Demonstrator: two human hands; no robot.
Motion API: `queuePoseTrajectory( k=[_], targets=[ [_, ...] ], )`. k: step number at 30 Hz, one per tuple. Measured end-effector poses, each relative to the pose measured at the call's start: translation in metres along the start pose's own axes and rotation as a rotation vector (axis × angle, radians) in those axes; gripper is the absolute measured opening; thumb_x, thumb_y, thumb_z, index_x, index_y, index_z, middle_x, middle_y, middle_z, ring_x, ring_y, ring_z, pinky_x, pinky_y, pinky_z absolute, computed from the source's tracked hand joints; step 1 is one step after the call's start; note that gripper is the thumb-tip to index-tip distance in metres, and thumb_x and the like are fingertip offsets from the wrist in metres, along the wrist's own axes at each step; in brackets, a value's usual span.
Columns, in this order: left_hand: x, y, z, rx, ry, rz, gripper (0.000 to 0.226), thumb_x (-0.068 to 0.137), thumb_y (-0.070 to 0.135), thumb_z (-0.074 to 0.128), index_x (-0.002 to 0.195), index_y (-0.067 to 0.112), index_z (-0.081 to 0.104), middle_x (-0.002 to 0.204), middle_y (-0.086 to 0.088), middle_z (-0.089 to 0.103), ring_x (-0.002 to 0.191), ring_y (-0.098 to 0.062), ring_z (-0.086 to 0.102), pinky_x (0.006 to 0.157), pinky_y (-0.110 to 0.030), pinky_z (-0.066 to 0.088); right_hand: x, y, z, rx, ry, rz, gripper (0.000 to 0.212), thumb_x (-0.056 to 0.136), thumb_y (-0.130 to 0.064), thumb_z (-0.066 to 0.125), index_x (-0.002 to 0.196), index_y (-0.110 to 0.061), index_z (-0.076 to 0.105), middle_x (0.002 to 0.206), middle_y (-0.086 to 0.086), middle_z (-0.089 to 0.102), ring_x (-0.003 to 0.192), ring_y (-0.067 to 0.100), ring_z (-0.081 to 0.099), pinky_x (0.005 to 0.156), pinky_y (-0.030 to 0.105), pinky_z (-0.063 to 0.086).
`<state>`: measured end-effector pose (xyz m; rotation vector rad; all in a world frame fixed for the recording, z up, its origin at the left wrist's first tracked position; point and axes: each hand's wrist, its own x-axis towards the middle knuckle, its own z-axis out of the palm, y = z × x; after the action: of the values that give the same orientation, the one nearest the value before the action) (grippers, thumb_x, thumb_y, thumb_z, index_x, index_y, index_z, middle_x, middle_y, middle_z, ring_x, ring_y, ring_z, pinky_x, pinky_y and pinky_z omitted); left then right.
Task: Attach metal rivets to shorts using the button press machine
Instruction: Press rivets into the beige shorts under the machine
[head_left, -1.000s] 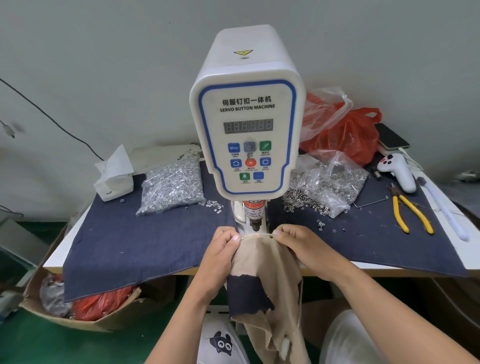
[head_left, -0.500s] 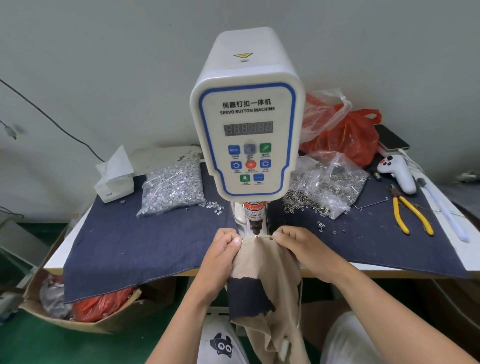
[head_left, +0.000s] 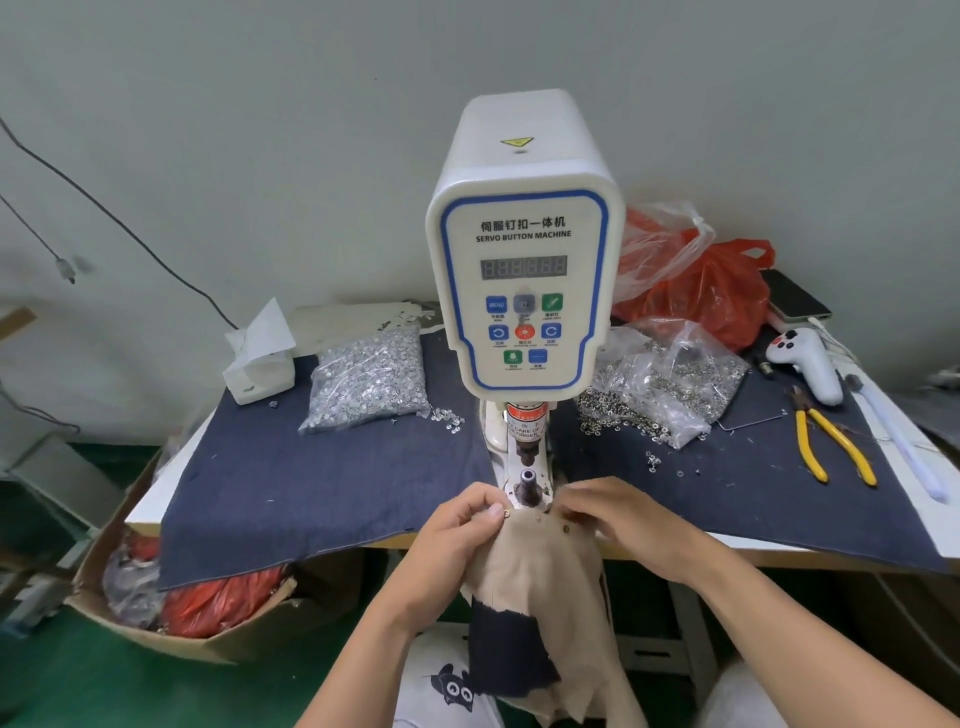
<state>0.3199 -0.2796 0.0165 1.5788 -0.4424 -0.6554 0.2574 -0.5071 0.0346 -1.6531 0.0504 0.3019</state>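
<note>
Below the die — both hands (head_left: 457, 525) (head_left: 618, 512) pinch shorts (head_left: 540, 561).

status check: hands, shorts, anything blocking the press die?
Left hand and right hand both pinch the tan shorts at the top edge. Edge sits just in front of the lower die, rivets visible along it. Die uncovered, nothing blocking.

Grey wall (head_left: 260, 130) — green floor (head_left: 78, 686) — white table (head_left: 909, 452).
</note>
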Motion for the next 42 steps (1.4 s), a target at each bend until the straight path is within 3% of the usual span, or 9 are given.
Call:
queuePoseTrajectory(
  k=[9, 13, 17, 22, 25, 29, 34, 37, 42],
  targets=[
    [-0.016, 0.035, 0.007, 0.167, -0.109, 0.009, 0.034, 0.105, 0.048, 0.052, 0.107, 0.02, 0.07, 0.108, -0.008, 0.07, 0.107, -0.019, 0.063, 0.104, -0.042, 0.047, -0.011, -0.028, 0.009, -0.212, -0.065, -0.154, 0.035, 0.101, -0.044, 0.059, 0.07, -0.028, 0.059, 0.072, -0.005, 0.047, 0.071, 0.014, 0.04, 0.07, 0.031, 0.032],
    [-0.016, 0.041, 0.003, 0.299, -0.186, 0.09, 0.021, 0.099, 0.043, 0.068, 0.09, 0.025, 0.064, 0.09, 0.004, 0.063, 0.084, -0.009, 0.055, 0.077, -0.027, 0.045, -0.009, -0.028, 0.019, -0.206, -0.09, -0.187, 0.035, 0.105, -0.044, 0.051, 0.08, -0.03, 0.071, 0.073, -0.019, 0.062, 0.069, -0.005, 0.052, 0.069, 0.01, 0.04],
    [-0.022, 0.031, -0.013, -0.334, -0.087, 0.043, 0.021, 0.087, 0.013, 0.072, 0.08, 0.013, 0.051, 0.122, -0.017, 0.07, 0.107, -0.03, 0.067, 0.088, -0.038, 0.052, -0.016, -0.016, -0.001, -0.033, 0.066, -0.145, 0.021, 0.105, -0.029, 0.055, 0.115, -0.015, 0.067, 0.114, 0.0, 0.075, 0.109, 0.015, 0.069, 0.099, 0.033, 0.054],
    [-0.026, 0.022, -0.016, -1.138, 0.001, 0.09, 0.035, 0.058, 0.01, 0.064, 0.069, 0.021, 0.032, 0.073, 0.004, 0.042, 0.077, -0.022, 0.052, 0.087, -0.036, 0.039, -0.034, 0.009, -0.007, -0.408, -0.052, -0.02, 0.044, 0.098, -0.001, 0.056, 0.128, -0.033, 0.061, 0.127, -0.01, 0.068, 0.119, 0.003, 0.062, 0.104, 0.034, 0.051],
    [-0.023, 0.023, -0.02, -1.156, 0.177, 0.073, 0.023, 0.053, 0.017, 0.055, 0.066, 0.021, 0.038, 0.065, 0.01, 0.03, 0.064, -0.016, 0.039, 0.073, -0.029, 0.034, -0.037, 0.009, 0.002, -0.564, -0.181, -0.064, 0.054, 0.095, -0.023, 0.068, 0.142, -0.042, 0.052, 0.128, -0.023, 0.062, 0.116, -0.004, 0.058, 0.092, 0.018, 0.048],
    [-0.027, 0.023, -0.027, -1.181, -0.167, 0.221, 0.006, 0.083, 0.01, 0.042, 0.082, 0.014, 0.038, 0.062, 0.007, 0.018, 0.066, -0.021, 0.033, 0.072, -0.033, 0.032, -0.034, 0.004, 0.02, -0.625, -0.16, -0.028, 0.025, 0.087, -0.051, 0.074, 0.108, -0.041, 0.065, 0.094, -0.032, 0.064, 0.084, -0.008, 0.057, 0.074, 0.012, 0.042],
    [-0.043, 0.011, -0.055, -1.042, -0.462, 0.089, 0.04, 0.102, 0.046, 0.038, 0.091, 0.008, 0.047, 0.052, -0.002, 0.026, 0.044, -0.015, 0.024, 0.051, -0.028, 0.023, -0.043, -0.005, 0.018, -0.44, -0.07, -0.113, 0.011, 0.097, -0.028, 0.065, 0.1, -0.023, 0.055, 0.085, -0.012, 0.059, 0.077, 0.0, 0.048, 0.073, 0.022, 0.04],
    [-0.041, 0.016, -0.051, -0.795, -0.233, -0.186, 0.071, 0.094, 0.062, 0.044, 0.12, -0.003, 0.053, 0.067, -0.015, 0.054, 0.037, -0.023, 0.051, 0.045, -0.023, 0.046, -0.046, -0.021, 0.017, -0.351, 0.008, -0.192, 0.024, 0.091, -0.008, 0.069, 0.092, -0.025, 0.052, 0.08, -0.021, 0.056, 0.072, -0.004, 0.045, 0.068, 0.014, 0.036],
    [-0.035, 0.033, -0.013, 0.189, -0.111, -0.123, 0.068, 0.093, 0.073, 0.056, 0.136, 0.021, 0.068, 0.131, 0.0, 0.074, 0.114, -0.001, 0.065, 0.085, -0.01, 0.05, -0.034, -0.027, 0.035, -0.397, 0.205, -0.213, 0.038, 0.079, -0.007, 0.074, 0.086, -0.037, 0.052, 0.097, -0.01, 0.07, 0.09, 0.012, 0.064, 0.084, 0.032, 0.051]
  ],
)
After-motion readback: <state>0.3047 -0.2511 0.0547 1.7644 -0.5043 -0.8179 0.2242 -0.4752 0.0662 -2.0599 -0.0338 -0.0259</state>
